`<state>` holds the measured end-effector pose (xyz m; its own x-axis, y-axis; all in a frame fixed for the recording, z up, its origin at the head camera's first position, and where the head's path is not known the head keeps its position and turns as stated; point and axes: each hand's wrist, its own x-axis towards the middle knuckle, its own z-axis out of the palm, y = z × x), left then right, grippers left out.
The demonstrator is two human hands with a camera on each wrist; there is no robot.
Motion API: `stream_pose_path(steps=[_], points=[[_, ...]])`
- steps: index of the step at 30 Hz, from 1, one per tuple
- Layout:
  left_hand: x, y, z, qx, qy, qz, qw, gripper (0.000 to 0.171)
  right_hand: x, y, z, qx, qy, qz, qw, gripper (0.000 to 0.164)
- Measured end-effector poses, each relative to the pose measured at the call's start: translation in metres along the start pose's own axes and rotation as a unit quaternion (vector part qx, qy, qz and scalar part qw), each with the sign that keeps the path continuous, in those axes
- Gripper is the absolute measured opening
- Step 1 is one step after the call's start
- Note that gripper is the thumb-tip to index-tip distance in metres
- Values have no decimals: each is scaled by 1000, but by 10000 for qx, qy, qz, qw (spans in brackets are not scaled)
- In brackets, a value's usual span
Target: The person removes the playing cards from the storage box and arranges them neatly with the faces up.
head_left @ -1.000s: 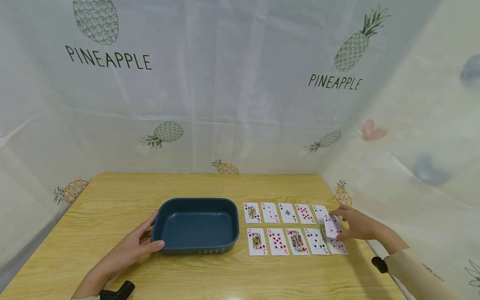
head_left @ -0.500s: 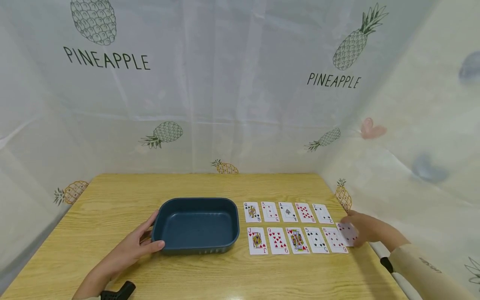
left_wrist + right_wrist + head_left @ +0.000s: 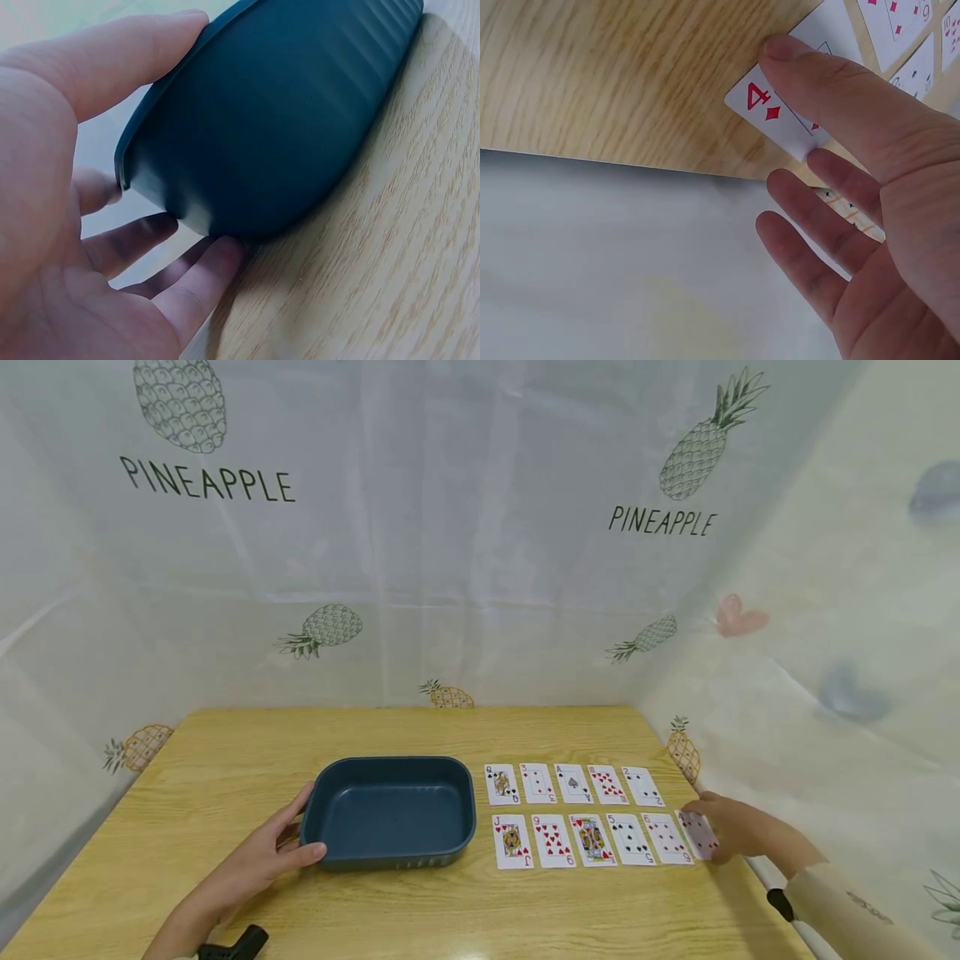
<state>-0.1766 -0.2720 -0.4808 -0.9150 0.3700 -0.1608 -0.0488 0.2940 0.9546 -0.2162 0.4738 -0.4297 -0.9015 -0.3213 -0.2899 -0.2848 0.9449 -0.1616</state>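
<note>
A dark blue rectangular bin (image 3: 390, 818) stands on the table, left of the cards in the head view. My left hand (image 3: 258, 856) grips its left end; in the left wrist view the thumb lies at the rim and the fingertips touch the outer wall (image 3: 255, 135). At the right end of the lower card row, my right hand (image 3: 738, 828) pinches the four of diamonds playing card (image 3: 697, 835) between thumb and fingers, close over the table. The right wrist view shows the thumb across that card (image 3: 759, 109), with the other fingers spread beyond it.
Two rows of face-up cards lie right of the bin, among them the ace of spades (image 3: 573, 785) and the six of diamonds (image 3: 667, 839). The wooden table (image 3: 450, 910) ends near my right hand, beside a pineapple-printed cloth (image 3: 817, 693).
The four of diamonds has moved right and down from above the rows to the lower row's right end, beside the six, with my right hand still holding it. My left hand stays on the bin.
</note>
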Motion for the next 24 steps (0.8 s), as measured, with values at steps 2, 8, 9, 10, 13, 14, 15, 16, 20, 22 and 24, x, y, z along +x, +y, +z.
stream_pose_path(steps=[2, 8, 9, 10, 13, 14, 15, 16, 20, 22, 24], points=[[-1, 0, -1, 57, 39, -55, 10000, 93, 0, -1, 0, 2, 19, -22, 10000, 81], [-3, 1, -2, 77, 46, -87, 9999, 93, 1, 1, 4, -104, 62, -134, 9998, 82], [-4, 1, -2, 70, 41, -84, 9999, 93, 1, 1, 4, -110, 69, -152, 9998, 81], [-4, 1, -2, 73, 42, -82, 9999, 93, 1, 1, 4, -133, 82, -206, 9997, 81], [-6, 1, -3, 85, 56, -86, 9999, 93, 2, -2, 2, -91, 135, -333, 9993, 78], [-6, 1, -3, 91, 61, -85, 9999, 93, 3, -3, 0, -62, 140, -379, 9992, 77], [-5, 1, -4, 80, 60, -79, 9999, 93, 3, -4, -2, -18, 152, -415, 9990, 76], [-5, 1, -3, 69, 66, -72, 9999, 93, 3, -6, -3, -2, 169, -445, 9989, 75], [-3, 0, -2, 7, 64, -57, 10000, 93, 3, -12, -12, -16, 216, -429, 9988, 75], [-2, -1, -2, 5, 66, -69, 10000, 94, 3, -18, -15, -57, 274, -396, 9988, 73], [-2, -1, -3, 71, 84, -61, 9999, 94, 3, -25, -19, -116, 402, -417, 9983, 70]])
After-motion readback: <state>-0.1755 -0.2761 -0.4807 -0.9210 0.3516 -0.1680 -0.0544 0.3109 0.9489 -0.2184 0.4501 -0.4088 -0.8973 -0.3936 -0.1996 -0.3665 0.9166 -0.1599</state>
